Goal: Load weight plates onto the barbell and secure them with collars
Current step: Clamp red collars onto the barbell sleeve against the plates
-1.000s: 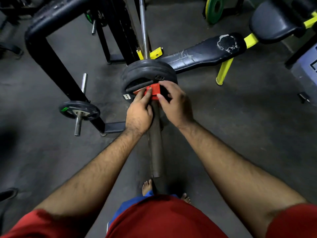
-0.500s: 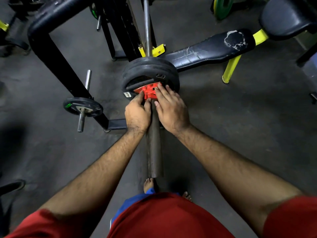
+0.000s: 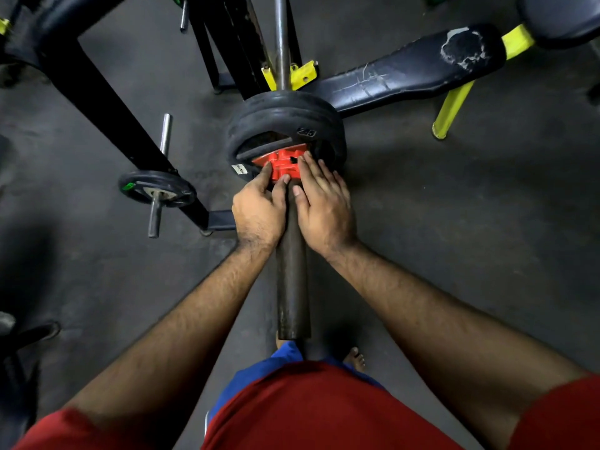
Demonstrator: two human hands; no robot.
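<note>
The barbell sleeve (image 3: 293, 287) points toward me, its end above my feet. Black weight plates (image 3: 285, 115) are stacked on it near the rack. A red collar (image 3: 285, 164) sits on the sleeve, pressed against the outer plate. My left hand (image 3: 258, 211) holds the collar's left side, fingers and thumb on it. From the right, my right hand (image 3: 324, 209) lies over the sleeve, its fingertips on the collar's right side and the thumb resting on the sleeve. The collar's lower half is hidden by my fingers.
A black rack frame (image 3: 107, 102) runs diagonally at left, with a small plate (image 3: 157, 189) on a storage peg. A worn black bench pad (image 3: 412, 71) on yellow legs (image 3: 451, 107) stands at right. Yellow bar hooks (image 3: 302, 74) hold the bar shaft. Grey floor surrounds.
The collar has gone forward along the sleeve to rest against the plates. Both hands followed it, and my right fingers now lie flatter over it.
</note>
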